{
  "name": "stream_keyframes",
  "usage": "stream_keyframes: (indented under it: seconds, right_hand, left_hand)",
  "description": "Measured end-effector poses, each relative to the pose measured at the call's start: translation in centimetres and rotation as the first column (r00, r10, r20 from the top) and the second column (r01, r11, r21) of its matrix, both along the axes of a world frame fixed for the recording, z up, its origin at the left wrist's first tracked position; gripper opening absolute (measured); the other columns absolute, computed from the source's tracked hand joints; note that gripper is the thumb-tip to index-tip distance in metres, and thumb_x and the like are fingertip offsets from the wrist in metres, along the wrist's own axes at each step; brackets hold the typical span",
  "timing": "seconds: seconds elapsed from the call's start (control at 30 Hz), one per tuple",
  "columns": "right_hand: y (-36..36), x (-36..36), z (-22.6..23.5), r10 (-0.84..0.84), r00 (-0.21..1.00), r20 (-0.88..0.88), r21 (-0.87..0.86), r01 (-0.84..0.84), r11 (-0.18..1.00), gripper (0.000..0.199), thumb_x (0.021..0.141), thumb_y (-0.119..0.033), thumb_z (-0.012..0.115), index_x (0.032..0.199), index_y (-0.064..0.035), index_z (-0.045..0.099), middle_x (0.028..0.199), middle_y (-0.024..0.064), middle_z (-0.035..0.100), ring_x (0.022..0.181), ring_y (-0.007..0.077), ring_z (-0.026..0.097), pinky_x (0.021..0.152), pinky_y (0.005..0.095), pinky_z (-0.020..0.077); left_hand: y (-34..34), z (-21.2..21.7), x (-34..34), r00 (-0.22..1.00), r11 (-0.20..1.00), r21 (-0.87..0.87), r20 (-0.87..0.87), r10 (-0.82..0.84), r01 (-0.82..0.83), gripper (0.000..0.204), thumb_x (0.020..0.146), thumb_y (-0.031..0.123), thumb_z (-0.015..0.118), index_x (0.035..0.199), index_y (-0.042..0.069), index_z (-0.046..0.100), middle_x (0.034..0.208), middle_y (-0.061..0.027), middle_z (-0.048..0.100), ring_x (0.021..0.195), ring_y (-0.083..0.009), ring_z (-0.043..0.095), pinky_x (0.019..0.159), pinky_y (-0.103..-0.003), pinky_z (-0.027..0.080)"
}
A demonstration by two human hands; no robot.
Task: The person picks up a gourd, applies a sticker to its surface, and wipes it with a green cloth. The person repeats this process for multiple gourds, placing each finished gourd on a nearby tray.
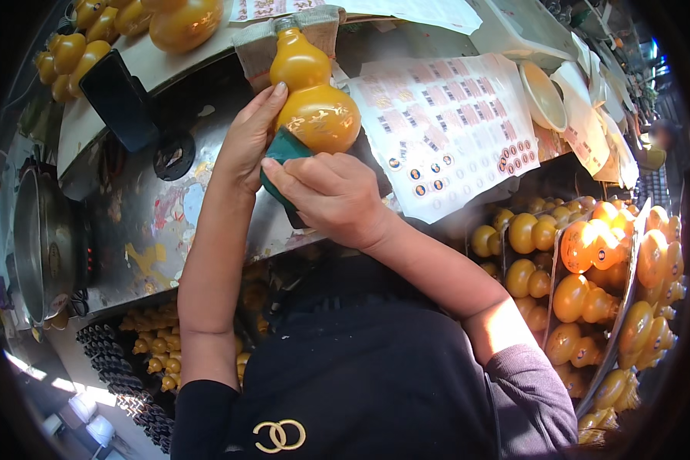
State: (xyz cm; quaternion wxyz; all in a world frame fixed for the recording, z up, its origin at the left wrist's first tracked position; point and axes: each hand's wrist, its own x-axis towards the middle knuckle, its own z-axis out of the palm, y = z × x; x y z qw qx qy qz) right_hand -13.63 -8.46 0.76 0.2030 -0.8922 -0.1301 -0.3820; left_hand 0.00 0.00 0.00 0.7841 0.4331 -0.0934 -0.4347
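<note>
A glossy yellow gourd-shaped bottle [322, 115] with pale gold markings on its lower bulb lies tilted at the bench's far middle. Its neck rests on a greyish folded cloth [253, 57]. My left hand [251, 132] grips the bottle's left side, thumb along the waist; the other fingers are mostly hidden behind it. In my right hand [333, 195] is a flat dark green piece [285, 146], pinched with curled fingers and pressed against the bottle's lower edge. Whether this piece is stiff or soft I cannot tell.
A printed decal sheet [452, 123] lies right of the bottle, beside a shallow round bowl [544, 96]. A phone [119, 100] stands at left, near more yellow gourd bottles [184, 23]. A metal pan [42, 238] sits far left. Racked gourd bottles [583, 299] fill the right.
</note>
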Motion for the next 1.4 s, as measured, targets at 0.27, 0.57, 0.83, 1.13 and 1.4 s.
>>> stream_keyframes:
  seconds: [0.27,0.57,0.83,1.13,1.4]
  right_hand:
    - [-2.1,-1.5,3.4,0.178,0.944,-0.279,0.333,-0.079,0.940,0.035,0.074,-0.002,0.068,0.108,-0.0091,0.062,0.091,0.0089,0.060,0.086,0.0275,0.061,0.074,0.0348,0.0497]
    - [-10.1,5.7,7.5,0.282,0.848,-0.449,0.230,-0.195,0.953,0.033,0.085,-0.008,0.065,0.118,-0.0055,0.059,0.109,0.0128,0.064,0.100,0.0254,0.063,0.087,0.0334,0.0497]
    - [-9.0,3.4,5.9,0.135,0.986,0.103,0.020,-0.138,0.990,0.023,0.075,-0.007,0.070,0.097,-0.0135,0.066,0.089,0.0035,0.066,0.082,0.0251,0.062,0.075,0.0339,0.0443]
    - [-7.5,-4.6,-0.8,0.267,0.950,-0.162,0.007,-0.270,0.963,0.024,0.070,-0.006,0.070,0.094,-0.0110,0.067,0.097,0.0012,0.067,0.091,0.0183,0.063,0.076,0.0309,0.0444]
    - [-11.4,-12.1,-0.5,0.152,0.947,-0.285,0.942,0.305,-0.137,0.030,0.095,-0.028,0.049,0.085,-0.0035,0.062,0.066,0.0013,0.056,0.065,0.0083,0.050,0.062,0.0227,0.0375]
  left_hand:
    - [0.9,-0.8,0.2,0.997,0.996,0.045,0.039,0.073,-0.075,0.044,0.094,0.021,0.061,0.131,0.002,0.047,0.117,-0.0048,0.060,0.107,-0.0122,0.057,0.093,-0.025,0.045]
    - [0.9,-1.9,0.2,0.992,0.994,0.007,0.069,0.107,-0.107,0.045,0.094,0.018,0.061,0.132,0.001,0.045,0.122,-0.0060,0.057,0.110,-0.0129,0.055,0.097,-0.025,0.042]
    - [1.0,-0.9,-1.2,0.970,0.977,0.106,0.184,0.162,-0.184,0.046,0.100,0.031,0.049,0.136,0.005,0.043,0.128,-0.0053,0.055,0.118,-0.0147,0.053,0.099,-0.029,0.041]
    - [0.3,-1.2,-2.4,0.940,0.976,0.121,0.313,0.133,-0.179,0.050,0.102,0.033,0.041,0.143,0.005,0.037,0.137,-0.0045,0.049,0.126,-0.0145,0.047,0.107,-0.032,0.035]
    - [2.4,-1.1,-3.2,0.865,0.937,0.121,0.439,0.245,-0.327,0.052,0.104,0.034,0.033,0.147,0.005,0.028,0.142,-0.0161,0.041,0.132,-0.0223,0.039,0.112,-0.034,0.027]
